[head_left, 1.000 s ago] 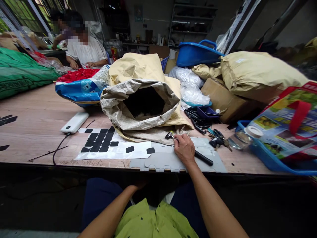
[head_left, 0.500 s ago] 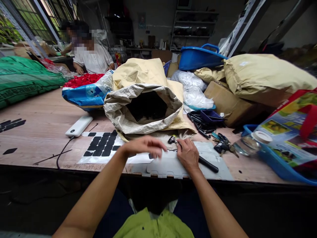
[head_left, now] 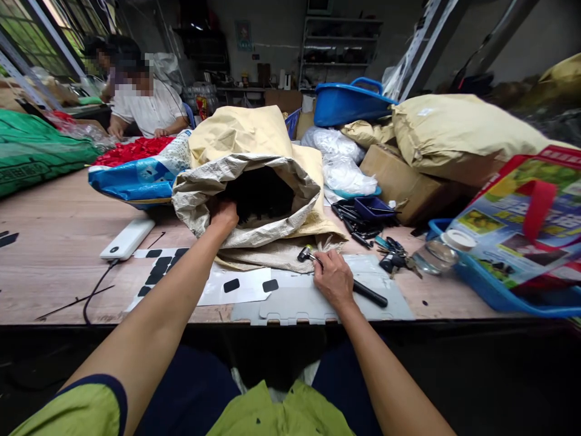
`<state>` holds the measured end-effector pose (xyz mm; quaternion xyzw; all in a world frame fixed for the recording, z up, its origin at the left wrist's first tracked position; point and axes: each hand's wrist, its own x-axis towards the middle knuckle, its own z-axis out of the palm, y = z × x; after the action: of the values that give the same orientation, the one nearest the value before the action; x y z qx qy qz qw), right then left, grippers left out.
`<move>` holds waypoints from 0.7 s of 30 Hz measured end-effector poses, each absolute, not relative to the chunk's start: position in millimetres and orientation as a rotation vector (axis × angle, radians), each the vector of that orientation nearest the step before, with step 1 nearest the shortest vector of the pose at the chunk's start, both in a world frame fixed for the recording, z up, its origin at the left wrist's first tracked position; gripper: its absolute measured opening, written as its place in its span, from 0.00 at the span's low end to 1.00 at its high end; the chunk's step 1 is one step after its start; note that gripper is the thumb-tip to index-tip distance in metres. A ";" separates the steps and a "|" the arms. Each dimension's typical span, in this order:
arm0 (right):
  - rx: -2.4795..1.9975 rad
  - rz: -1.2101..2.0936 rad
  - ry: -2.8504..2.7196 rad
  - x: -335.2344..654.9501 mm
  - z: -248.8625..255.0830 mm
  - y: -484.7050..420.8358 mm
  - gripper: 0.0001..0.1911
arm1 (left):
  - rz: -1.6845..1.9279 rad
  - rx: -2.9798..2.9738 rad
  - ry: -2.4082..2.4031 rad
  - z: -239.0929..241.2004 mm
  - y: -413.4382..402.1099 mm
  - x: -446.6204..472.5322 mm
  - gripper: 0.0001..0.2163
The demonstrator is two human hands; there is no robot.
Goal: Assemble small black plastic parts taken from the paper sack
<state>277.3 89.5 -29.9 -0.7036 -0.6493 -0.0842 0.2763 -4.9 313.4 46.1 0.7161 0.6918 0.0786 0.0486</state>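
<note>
My left hand (head_left: 224, 215) reaches into the mouth of a large tan woven sack (head_left: 290, 233), at its left side. Its fingers are hidden in the dark inside, where black contents (head_left: 261, 197) show. My right hand (head_left: 333, 277) is closed round a small hammer (head_left: 370, 295) with a black grip, whose head points to the left. The hammer lies low over a grey sheet (head_left: 290, 307) at the table's front edge. Beside it, a white paper sheet (head_left: 254, 280) carries black rounded patches (head_left: 231, 285), some behind my left forearm.
A white power bank (head_left: 127, 239) with a cable lies left. Right are black pieces (head_left: 351, 221), keys (head_left: 394, 257), a clear jar (head_left: 436, 255) and a blue basket (head_left: 490, 290). A blue bag of red pieces (head_left: 131, 181) stands behind left, near a seated person (head_left: 147, 109).
My left hand has moved from above the grey sheet forward and left into the sack's mouth. My right hand keeps hold of the hammer. The view has shifted slightly right.
</note>
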 end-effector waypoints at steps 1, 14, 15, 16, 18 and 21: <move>-1.892 -0.226 -1.741 277.1 -29.9 89.5 0.10 | 0.283 2.207 2.066 46.3 308.3 -4.3 0.18; -1.903 -0.222 -1.745 277.5 -31.9 90.1 0.11 | 0.401 2.911 1.023 29.5 127.8 44.4 0.14; -1.902 -0.223 -1.744 277.5 -32.0 90.1 0.11 | 0.382 2.867 1.016 22.9 126.6 44.7 0.15; -1.901 -0.224 -1.743 277.5 -31.9 90.0 0.11 | 0.385 2.799 1.021 15.8 127.8 44.0 0.15; -1.894 -0.226 -1.741 277.4 -31.5 89.7 0.11 | 0.447 2.627 1.054 1.8 133.4 40.4 0.15; -1.885 -0.228 -1.740 276.8 -30.1 89.0 0.11 | 0.614 2.411 1.071 -14.1 139.8 34.1 0.14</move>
<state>276.8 89.0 -30.1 -0.7028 -0.6487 -0.0849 0.2793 34.1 139.8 -14.1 0.8694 0.3861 0.2214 0.2147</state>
